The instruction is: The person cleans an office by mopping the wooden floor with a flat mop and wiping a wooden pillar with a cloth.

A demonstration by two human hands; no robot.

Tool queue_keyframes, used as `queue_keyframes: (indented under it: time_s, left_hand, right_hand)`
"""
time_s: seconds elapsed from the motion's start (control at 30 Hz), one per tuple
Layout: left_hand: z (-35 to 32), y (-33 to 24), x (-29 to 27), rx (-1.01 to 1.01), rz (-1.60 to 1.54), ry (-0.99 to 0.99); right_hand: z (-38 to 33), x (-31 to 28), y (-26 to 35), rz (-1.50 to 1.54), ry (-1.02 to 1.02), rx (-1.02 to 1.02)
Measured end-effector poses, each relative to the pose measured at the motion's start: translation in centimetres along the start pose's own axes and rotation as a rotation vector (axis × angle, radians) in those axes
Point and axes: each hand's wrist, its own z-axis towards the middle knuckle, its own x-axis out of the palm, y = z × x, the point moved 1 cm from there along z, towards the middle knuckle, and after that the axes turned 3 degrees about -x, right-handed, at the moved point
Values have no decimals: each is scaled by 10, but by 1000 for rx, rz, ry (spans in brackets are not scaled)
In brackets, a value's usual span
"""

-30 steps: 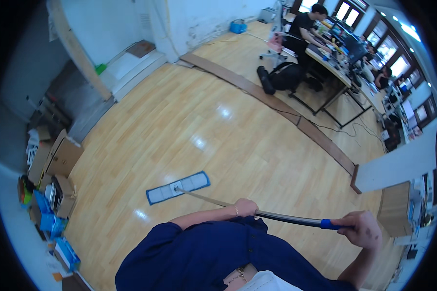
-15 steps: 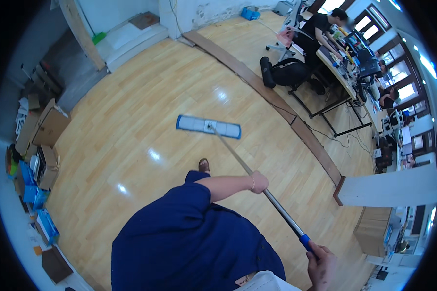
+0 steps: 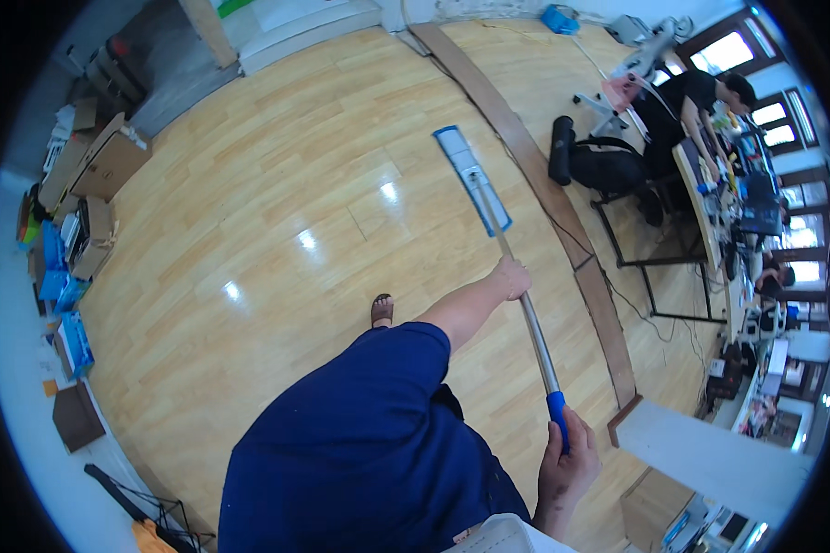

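A flat floor mop lies with its blue-edged, pale grey mop head (image 3: 472, 179) on the wooden floor (image 3: 277, 184), turned lengthwise beside a brown floor strip. Its metal pole (image 3: 536, 338) slants back toward me. Partway along the pole, my left hand (image 3: 510, 278) is closed round it, the arm stretched forward. My right hand (image 3: 570, 457) grips the blue handle (image 3: 557, 411) at the pole's near end. My sandalled foot (image 3: 382, 310) shows ahead of my dark blue clothing.
The brown floor strip (image 3: 535, 175) with cables runs along the right. Beyond it, a person in black (image 3: 696, 97) leans over a cluttered desk (image 3: 701, 198), near a black chair (image 3: 609, 170). Cardboard boxes (image 3: 111, 166) line the left wall. A white pillar (image 3: 710, 452) stands at right.
The mop head has swung forward and right, turning from crosswise to lengthwise near the strip. My left hand has moved slightly right and forward on the view; both hands keep their hold.
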Motion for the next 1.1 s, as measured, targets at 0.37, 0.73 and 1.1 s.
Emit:
queue_keyframes:
  time_s: [0.37, 0.73, 1.1]
  left_hand:
    - [-14, -95, -17, -69, -221, -248]
    - [-199, -177, 27, -561, -390, -561]
    - [-336, -164, 79, -998, -366, -593]
  right_hand:
    - [30, -135, -137, -110, 294, -263]
    - [50, -190, -122, -1, 702, -1085]
    - [33, -85, -72, 250, 689, -1326]
